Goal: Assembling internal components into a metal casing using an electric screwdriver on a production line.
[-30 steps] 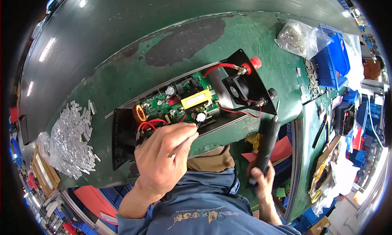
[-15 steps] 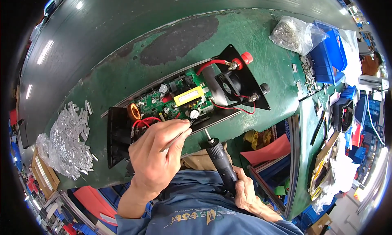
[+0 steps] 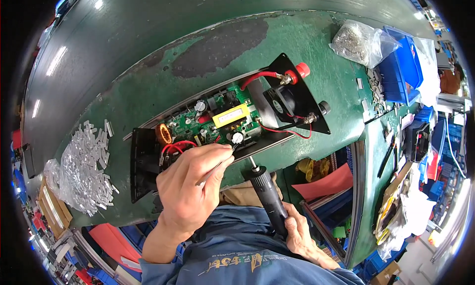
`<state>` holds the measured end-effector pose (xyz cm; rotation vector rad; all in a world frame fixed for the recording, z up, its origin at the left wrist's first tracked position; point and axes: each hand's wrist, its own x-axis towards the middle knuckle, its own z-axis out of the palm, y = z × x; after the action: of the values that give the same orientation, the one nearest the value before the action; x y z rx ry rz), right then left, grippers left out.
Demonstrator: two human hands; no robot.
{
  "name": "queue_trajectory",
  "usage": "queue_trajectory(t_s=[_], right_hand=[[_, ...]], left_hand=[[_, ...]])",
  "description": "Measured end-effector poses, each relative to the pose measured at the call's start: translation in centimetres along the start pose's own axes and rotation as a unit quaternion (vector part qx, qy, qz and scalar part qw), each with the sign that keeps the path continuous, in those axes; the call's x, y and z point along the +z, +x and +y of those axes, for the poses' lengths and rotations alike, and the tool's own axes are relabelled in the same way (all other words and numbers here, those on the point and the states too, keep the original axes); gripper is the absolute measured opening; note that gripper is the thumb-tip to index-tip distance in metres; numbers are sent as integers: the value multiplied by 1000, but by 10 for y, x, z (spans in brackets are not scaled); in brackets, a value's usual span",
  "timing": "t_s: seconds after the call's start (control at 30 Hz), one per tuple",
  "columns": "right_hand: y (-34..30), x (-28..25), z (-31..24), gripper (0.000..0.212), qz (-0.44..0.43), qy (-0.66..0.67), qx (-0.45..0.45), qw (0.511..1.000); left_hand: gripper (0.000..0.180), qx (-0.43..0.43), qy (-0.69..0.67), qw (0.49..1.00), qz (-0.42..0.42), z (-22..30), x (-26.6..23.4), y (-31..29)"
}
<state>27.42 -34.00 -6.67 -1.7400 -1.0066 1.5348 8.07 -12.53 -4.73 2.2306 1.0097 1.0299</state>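
A green circuit board point(image 3: 190, 126) with a yellow-wrapped transformer point(image 3: 230, 117) lies in an open dark metal housing. My left hand point(image 3: 190, 186) is closed in a pinch on a slim metal tool point(image 3: 210, 174), likely tweezers. Its tip is at the housing's near wall, below a round capacitor point(image 3: 237, 137); what it touches is too small to tell. My right hand point(image 3: 298, 228) is wrapped round a black electric screwdriver point(image 3: 268, 196). The screwdriver's bit points up at the outside of that near wall. At the housing's right end, a black panel point(image 3: 297, 99) carries a fan, red and black terminals and red wires.
Many small grey metal strips point(image 3: 86, 168) lie on a plastic bag at the left of the green bench. A clear bag of small parts point(image 3: 354, 42) and a blue bin point(image 3: 396, 77) stand at the back right. An open drawer point(image 3: 326, 201) is below the bench.
The whole scene sits slightly further right in the picture. Both hands keep nearly the same pose, with the left fingertips and tool still at the housing's near wall.
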Motion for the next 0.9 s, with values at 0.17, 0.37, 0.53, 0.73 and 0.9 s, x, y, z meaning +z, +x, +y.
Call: queue_trajectory(t_s=[0.17,0.37,0.53,0.73,0.9], right_hand=[[2,6,16,85,-22,134,47,990],[7,4,13,90,-59,256,72,962],[8,-1,11,57,-106,288,64,949],[8,-1,4,50,-86,212,91,969],[7,2,2,49,-82,226,97,966]], left_hand=[[22,-7,-3,1000,-11,0,-3,1],[20,-29,-17,999,-28,5,-5,3],[20,-29,-9,999,-24,5,-4,1],[11,15,-21,997,-78,11,-8,15],[26,10,-190,981,40,19,-15,16]])
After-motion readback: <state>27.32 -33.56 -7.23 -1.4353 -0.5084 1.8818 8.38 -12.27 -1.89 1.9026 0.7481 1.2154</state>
